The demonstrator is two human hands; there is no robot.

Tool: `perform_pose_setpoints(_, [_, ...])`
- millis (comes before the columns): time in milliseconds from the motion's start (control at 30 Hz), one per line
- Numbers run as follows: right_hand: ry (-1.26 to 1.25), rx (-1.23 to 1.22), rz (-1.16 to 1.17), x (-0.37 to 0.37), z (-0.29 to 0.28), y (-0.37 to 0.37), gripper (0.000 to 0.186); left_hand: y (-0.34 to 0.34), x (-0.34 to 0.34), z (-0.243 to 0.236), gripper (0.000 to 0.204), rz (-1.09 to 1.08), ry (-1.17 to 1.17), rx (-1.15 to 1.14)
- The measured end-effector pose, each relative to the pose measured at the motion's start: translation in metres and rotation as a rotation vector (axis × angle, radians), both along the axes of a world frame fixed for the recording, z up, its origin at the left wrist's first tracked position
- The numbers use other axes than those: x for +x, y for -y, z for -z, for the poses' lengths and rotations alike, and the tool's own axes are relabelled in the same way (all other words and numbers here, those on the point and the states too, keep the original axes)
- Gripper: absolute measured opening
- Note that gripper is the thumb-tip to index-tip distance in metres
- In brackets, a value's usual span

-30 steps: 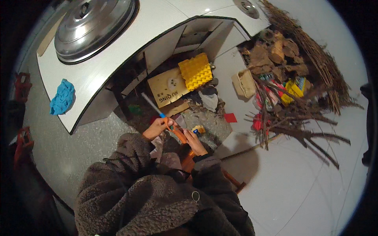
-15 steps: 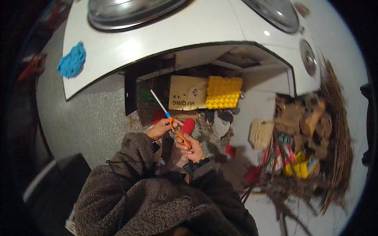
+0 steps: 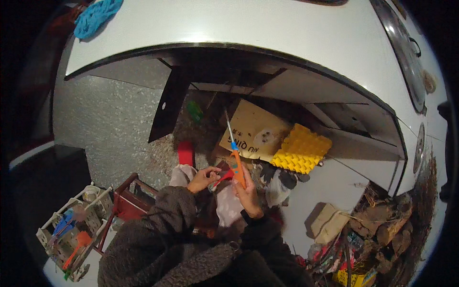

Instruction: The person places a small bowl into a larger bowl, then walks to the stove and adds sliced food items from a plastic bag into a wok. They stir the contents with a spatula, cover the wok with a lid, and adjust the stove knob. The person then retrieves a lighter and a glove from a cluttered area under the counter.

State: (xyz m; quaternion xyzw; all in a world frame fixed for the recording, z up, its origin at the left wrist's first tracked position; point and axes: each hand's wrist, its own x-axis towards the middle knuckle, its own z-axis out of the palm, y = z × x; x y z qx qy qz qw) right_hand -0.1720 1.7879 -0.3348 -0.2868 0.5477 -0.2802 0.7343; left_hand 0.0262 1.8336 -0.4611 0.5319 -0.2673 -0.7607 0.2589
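Observation:
My right hand [image 3: 247,193] is closed round the orange handle of a long-necked lighter [image 3: 237,167]. Its blue collar and thin metal tube point up and away from me, tilted a little left. Left of the handle is my left hand [image 3: 204,179], apart from the lighter, its fingers loosely bent and no held thing visible in it. Beyond the tube's tip is the dark opening under a white counter [image 3: 215,24]. A flattened cardboard box [image 3: 260,122] and a yellow egg tray [image 3: 302,148] lie past the lighter. No flame shows.
A blue cloth [image 3: 97,18] rests on the counter's left end. At lower left stand a white rack [image 3: 91,205] and a dark red stool [image 3: 130,200]. Firewood [image 3: 382,225] is heaped at right beside a beige block-shaped thing [image 3: 330,222]. A green object [image 3: 194,111] lies beneath the counter.
My left hand has come off the lighter, which my right hand still holds, now more upright. The view has shifted, bringing the rack and stool into sight.

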Motion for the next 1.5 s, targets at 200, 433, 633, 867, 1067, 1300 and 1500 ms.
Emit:
perform_pose_setpoints(200, [-0.041, -0.183, 0.053, 0.031, 0.056, 0.041, 0.047, 0.028, 0.000, 0.080, 0.016, -0.219, 0.203, -0.062])
perform_pose_setpoints(433, [0.334, -0.219, 0.193, 0.075, 0.092, 0.092, 0.049, 0.098, 0.006, 0.105, 0.021, -0.282, 0.304, -0.273])
perform_pose_setpoints(633, [0.360, -0.284, 0.256, 0.105, 0.101, 0.112, 0.044, 0.129, 0.004, 0.068, 0.023, -0.197, 0.324, -0.327])
perform_pose_setpoints(867, [0.360, -0.326, 0.306, 0.106, 0.083, 0.092, 0.035, 0.122, 0.004, 0.050, 0.017, -0.197, 0.291, -0.528])
perform_pose_setpoints(1067, [0.241, -0.331, 0.302, 0.095, 0.080, 0.058, 0.043, 0.122, 0.010, 0.039, 0.017, -0.232, 0.158, -0.514])
perform_pose_setpoints(1300, [0.055, -0.457, 0.290, 0.109, 0.078, 0.036, 0.043, 0.102, 0.029, 0.021, 0.018, -0.195, 0.196, -0.551])
perform_pose_setpoints(1500, [0.225, -0.386, 0.299, 0.129, 0.071, 0.055, 0.042, 0.106, 0.046, 0.020, 0.017, -0.235, 0.262, -0.642])
